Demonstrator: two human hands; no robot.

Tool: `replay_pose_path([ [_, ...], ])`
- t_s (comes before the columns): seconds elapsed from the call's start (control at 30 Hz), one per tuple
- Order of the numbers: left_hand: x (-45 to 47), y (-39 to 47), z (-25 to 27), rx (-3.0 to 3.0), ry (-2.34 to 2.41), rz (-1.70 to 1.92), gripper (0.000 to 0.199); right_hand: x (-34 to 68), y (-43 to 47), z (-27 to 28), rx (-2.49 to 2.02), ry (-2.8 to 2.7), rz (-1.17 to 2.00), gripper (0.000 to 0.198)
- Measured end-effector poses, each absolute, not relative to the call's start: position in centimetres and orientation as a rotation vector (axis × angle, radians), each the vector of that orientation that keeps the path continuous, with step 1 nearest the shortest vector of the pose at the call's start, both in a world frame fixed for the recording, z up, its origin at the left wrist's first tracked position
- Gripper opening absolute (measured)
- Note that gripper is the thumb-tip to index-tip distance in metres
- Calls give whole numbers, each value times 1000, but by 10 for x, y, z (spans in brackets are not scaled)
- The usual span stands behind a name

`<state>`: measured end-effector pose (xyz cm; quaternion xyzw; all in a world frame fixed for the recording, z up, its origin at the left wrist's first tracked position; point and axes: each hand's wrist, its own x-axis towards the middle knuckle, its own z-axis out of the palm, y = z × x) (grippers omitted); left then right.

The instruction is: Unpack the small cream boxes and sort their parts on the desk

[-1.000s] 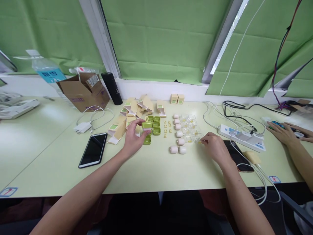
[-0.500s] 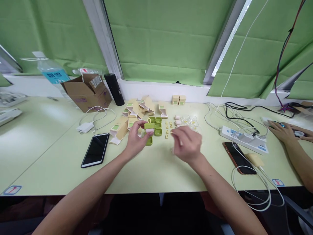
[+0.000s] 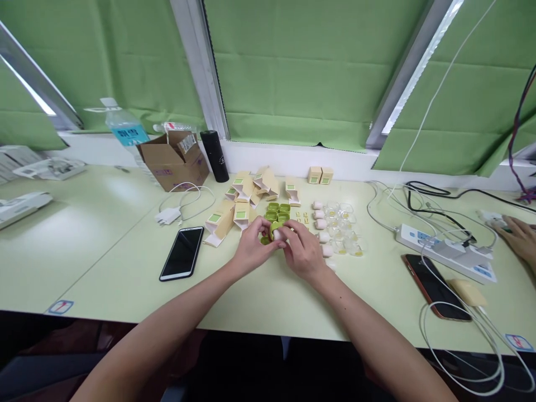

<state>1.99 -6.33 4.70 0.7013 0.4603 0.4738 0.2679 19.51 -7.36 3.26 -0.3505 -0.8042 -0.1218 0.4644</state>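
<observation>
Over the table, my left hand (image 3: 254,244) and my right hand (image 3: 305,248) meet, fingers closed around a small green cap-like piece (image 3: 274,226) with a pale, whitish part in it. The fingers cover much of it. Just beyond stand several small square green containers (image 3: 278,210), and one more is partly hidden below my fingers. Tiny yellow pieces (image 3: 302,218) lie in rows to their right. Farther right are a column of pale pink cylinders (image 3: 320,224) and several clear plastic covers (image 3: 344,230) with yellow bits.
Opened small cartons (image 3: 220,220) lie behind my left hand; two closed ones (image 3: 320,175) stand at the back. A phone (image 3: 182,253) lies left, another phone (image 3: 435,287) right, near a power strip (image 3: 446,253) and loose cables. A co-worker's hand (image 3: 519,237) is at far right.
My right hand has moved left from beside the pink cylinders to join my left hand at the green piece. The camera view has shifted somewhat left.
</observation>
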Motion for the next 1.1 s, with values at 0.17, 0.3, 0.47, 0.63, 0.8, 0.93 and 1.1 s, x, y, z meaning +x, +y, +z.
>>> replay_pose_path([
  [0.17, 13, -63, 46, 2021, 1047, 1409, 34, 201, -70, 31, -805, -1892, -293, 28],
  [0.3, 10, -64, 49, 2229, 1071, 1550, 27, 205, -71, 34, -810, -1852, -279, 29],
  [0.47, 12, -64, 46, 2361, 1043, 1434, 37, 203, -76, 34, -826, -1892, -247, 28],
  [0.63, 14, -64, 45, 2444, 1001, 1465, 29, 202, -78, 32, -849, -1904, -242, 28],
  [0.8, 16, -61, 45, 2510, 993, 1537, 24, 199, -81, 36, -866, -1933, -175, 28],
  [0.93, 16, -59, 41, 2547, 1078, 1585, 19, 191, -86, 40, -943, -1950, -84, 25],
  [1.1, 18, -60, 40, 2564, 1176, 1619, 19, 183, -90, 42, -997, -1928, -45, 23],
])
